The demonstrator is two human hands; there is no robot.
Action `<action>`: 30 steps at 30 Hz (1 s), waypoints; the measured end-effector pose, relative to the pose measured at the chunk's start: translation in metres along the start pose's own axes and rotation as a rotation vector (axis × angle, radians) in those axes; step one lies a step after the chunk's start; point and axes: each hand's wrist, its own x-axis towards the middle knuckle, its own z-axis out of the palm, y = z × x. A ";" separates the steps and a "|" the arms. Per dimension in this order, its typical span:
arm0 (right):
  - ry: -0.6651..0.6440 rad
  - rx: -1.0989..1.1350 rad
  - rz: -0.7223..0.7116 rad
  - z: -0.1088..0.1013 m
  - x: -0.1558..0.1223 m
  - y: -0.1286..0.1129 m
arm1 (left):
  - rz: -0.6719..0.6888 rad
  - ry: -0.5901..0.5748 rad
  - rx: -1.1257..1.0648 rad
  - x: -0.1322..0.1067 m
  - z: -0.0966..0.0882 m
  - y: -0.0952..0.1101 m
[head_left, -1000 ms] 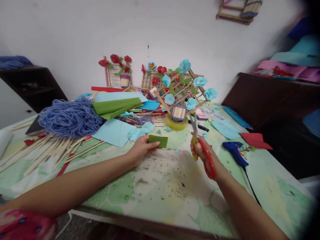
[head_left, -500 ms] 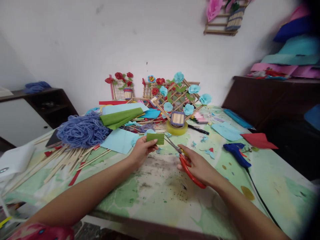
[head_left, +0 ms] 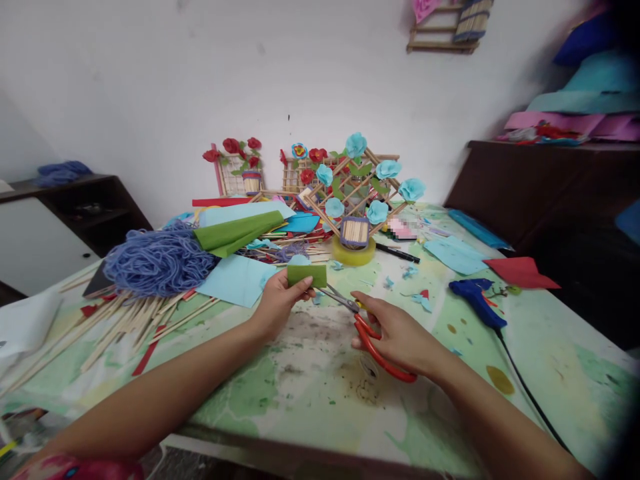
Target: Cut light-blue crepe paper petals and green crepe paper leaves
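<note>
Head cam, only view. L hand (head_left: pixel 280 303) has a small green paper rectangle (head_left: pixel 307 275) pinched flat, thumb on top, other fingers tucked under; most of the strip sticks up & out past the thumb tip. R hand (head_left: pixel 400 337) is wrapped round the scissors (head_left: pixel 353 306), fingers in the red-orange handles; blades point from R fingers twd L fingertips, slightly apart. Tips are at the paper's lower R corner, just beside L fingers; can't tell if paper sits btwn the blades.

Step in hand, my read: lining up a cut on the green pc. Next move prob. calls for L pinch kept firm, paper edge fed btwn the blades, R fingers squeezing, w/ L fingertips clear of the cutting line.

Around: tape roll (head_left: pixel 353 257) beyond the fingers of both hands, w/ stick lattice & lt-blue flowers (head_left: pixel 377 212) right behind it. Black marker (head_left: pixel 397 253) past R fingers; lt-blue scraps (head_left: pixel 423 301) nearer them, off to the R. Blue glue gun (head_left: pixel 475 300) well R of R fingers. Lt-blue sheet (head_left: pixel 237 280) just L of L fingers, purple-blue yarn (head_left: pixel 157 260) further L, bigger folded green sheet (head_left: pixel 235 235) against the yarn.
</note>
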 end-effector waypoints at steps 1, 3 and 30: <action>0.004 -0.001 -0.001 0.001 0.000 0.000 | 0.001 0.029 -0.047 0.000 0.001 0.000; 0.017 -0.001 0.000 0.003 0.000 -0.001 | -0.015 0.082 -0.156 -0.002 0.004 -0.001; 0.058 0.007 0.031 0.016 0.002 -0.008 | -0.225 0.107 -0.435 -0.016 0.020 -0.007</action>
